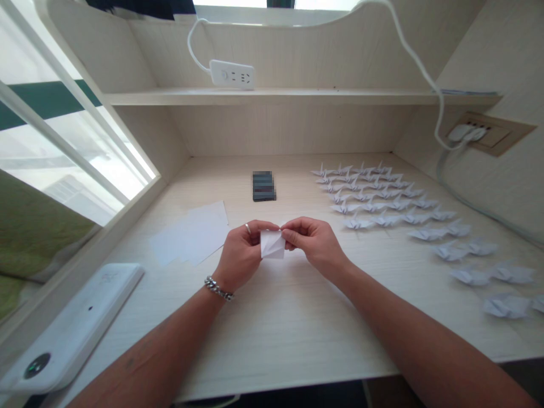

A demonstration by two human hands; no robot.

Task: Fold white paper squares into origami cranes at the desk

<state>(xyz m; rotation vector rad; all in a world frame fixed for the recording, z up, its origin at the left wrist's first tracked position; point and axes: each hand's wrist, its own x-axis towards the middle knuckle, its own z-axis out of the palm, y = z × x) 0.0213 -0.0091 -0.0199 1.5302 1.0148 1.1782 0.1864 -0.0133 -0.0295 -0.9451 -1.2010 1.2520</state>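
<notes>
Left hand (240, 255) and right hand (312, 241) both pinch a folded white paper (272, 244) above the desk (272, 334) centre, diamond-shaped, long axis roughly vertical, tip down. No legible writing.

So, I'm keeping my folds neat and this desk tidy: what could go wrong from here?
The small white folded paper, pinched between left hand and right hand, could slip and crease crooked. The right forearm might brush the nearest white paper cranes on the pale wooden desk.

Nothing can be read: the phone (264, 186) on the desk (280, 317) is blurred, and the mark on the white device (72, 328) is too faint.
</notes>
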